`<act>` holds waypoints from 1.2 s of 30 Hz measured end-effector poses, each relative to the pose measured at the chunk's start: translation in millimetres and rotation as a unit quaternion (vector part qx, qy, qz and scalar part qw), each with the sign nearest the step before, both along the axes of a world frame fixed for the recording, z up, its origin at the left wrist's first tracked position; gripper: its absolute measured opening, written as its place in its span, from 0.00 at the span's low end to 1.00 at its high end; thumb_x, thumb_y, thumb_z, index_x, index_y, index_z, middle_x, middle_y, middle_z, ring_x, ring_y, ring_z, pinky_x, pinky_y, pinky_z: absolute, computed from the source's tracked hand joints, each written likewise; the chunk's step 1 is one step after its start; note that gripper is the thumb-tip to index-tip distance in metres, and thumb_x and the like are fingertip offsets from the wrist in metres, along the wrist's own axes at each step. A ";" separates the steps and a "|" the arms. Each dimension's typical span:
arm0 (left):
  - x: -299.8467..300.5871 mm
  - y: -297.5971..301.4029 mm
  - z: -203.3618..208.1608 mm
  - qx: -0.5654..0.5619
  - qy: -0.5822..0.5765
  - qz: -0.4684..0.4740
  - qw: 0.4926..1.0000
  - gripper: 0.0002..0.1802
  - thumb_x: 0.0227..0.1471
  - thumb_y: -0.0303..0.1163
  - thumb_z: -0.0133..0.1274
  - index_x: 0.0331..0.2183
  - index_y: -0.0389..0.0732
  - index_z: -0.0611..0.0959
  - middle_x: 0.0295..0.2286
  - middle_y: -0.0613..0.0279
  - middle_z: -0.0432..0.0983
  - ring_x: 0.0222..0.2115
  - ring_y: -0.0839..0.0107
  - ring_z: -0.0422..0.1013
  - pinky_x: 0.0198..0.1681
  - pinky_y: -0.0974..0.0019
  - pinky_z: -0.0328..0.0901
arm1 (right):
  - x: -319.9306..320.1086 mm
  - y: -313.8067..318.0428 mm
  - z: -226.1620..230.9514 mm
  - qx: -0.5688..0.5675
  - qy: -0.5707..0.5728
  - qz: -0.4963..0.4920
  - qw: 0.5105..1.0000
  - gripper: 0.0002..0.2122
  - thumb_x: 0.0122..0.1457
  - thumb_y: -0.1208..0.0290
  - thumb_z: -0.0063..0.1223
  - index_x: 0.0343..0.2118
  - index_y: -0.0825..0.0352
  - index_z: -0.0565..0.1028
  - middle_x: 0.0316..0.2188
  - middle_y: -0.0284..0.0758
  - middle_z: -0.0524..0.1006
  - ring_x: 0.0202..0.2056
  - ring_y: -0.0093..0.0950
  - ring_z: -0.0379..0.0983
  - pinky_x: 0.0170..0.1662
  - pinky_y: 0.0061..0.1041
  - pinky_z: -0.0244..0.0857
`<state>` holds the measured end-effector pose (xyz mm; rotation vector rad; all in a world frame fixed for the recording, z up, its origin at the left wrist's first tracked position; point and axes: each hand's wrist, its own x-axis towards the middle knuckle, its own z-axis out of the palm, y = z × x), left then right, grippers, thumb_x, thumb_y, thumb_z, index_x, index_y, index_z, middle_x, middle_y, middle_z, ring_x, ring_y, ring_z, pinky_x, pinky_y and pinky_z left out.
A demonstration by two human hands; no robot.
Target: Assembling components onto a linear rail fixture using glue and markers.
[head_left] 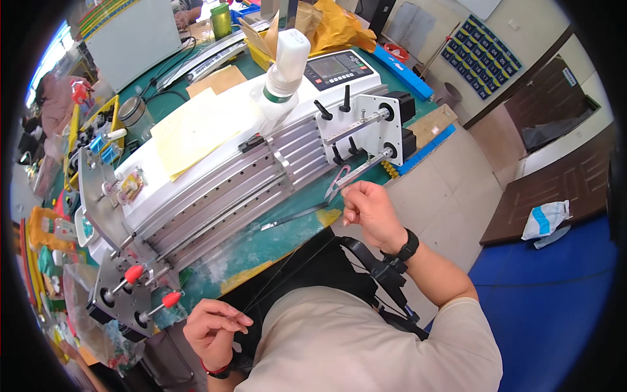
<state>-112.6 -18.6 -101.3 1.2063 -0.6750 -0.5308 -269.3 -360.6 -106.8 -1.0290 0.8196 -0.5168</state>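
Low in front of my body, at the left, my left hand [214,332] is closed in a pinch. A fine thread [287,264] runs from its fingertips up across the dark cloth over my lap towards my right hand [369,212]. That hand is closed too, thumb against forefinger, by the table's front edge; the thread fades from sight near it. Just beyond its fingertips are small scissors [337,183] with pink handles. Dark, slim tweezers [295,215] lie on the green table top. Behind them stands a long metal winding machine [222,196] with rails and rods.
Two red-tipped rods [171,299] stick out of the machine near my left hand. On its white housing are a white bottle [281,85], yellow paper [192,134] and a control panel [336,68]. Yellow baskets [112,111] hold parts at the left. A black armrest-like frame [385,268] sits under my right forearm.
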 end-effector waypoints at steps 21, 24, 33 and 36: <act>10.5 2.0 11.4 -0.013 -0.020 -0.027 0.999 0.10 0.50 0.04 0.54 0.28 0.27 0.84 0.38 0.48 0.75 0.30 0.55 0.85 0.32 0.61 0.82 | 1.3 -13.1 26.2 0.023 0.052 0.027 0.998 0.08 0.68 0.74 0.59 0.31 0.64 0.73 0.22 0.27 0.72 0.22 0.19 0.71 0.32 0.30 0.77; 13.6 4.9 9.0 -0.014 -0.025 -0.032 0.999 0.11 0.50 0.04 0.53 0.29 0.27 0.83 0.39 0.48 0.75 0.30 0.55 0.85 0.32 0.61 0.82 | 1.8 -8.7 29.6 0.051 0.056 0.018 0.997 0.08 0.69 0.73 0.59 0.31 0.64 0.73 0.23 0.27 0.73 0.23 0.19 0.72 0.34 0.29 0.77; 12.7 10.3 22.3 0.029 -0.117 0.040 0.992 0.10 0.56 0.08 0.50 0.28 0.32 0.80 0.43 0.50 0.73 0.32 0.62 0.83 0.27 0.70 0.77 | 0.1 11.9 7.4 0.133 -0.055 0.006 0.990 0.07 0.73 0.69 0.56 0.37 0.66 0.75 0.28 0.28 0.75 0.31 0.22 0.76 0.46 0.33 0.78; 6.7 23.6 31.8 0.082 -0.167 0.131 0.974 0.10 0.56 0.09 0.51 0.29 0.33 0.81 0.43 0.49 0.75 0.33 0.62 0.84 0.29 0.68 0.77 | 9.7 37.8 8.2 0.167 -0.096 0.040 0.980 0.06 0.73 0.69 0.55 0.41 0.67 0.76 0.34 0.31 0.79 0.36 0.25 0.79 0.50 0.35 0.78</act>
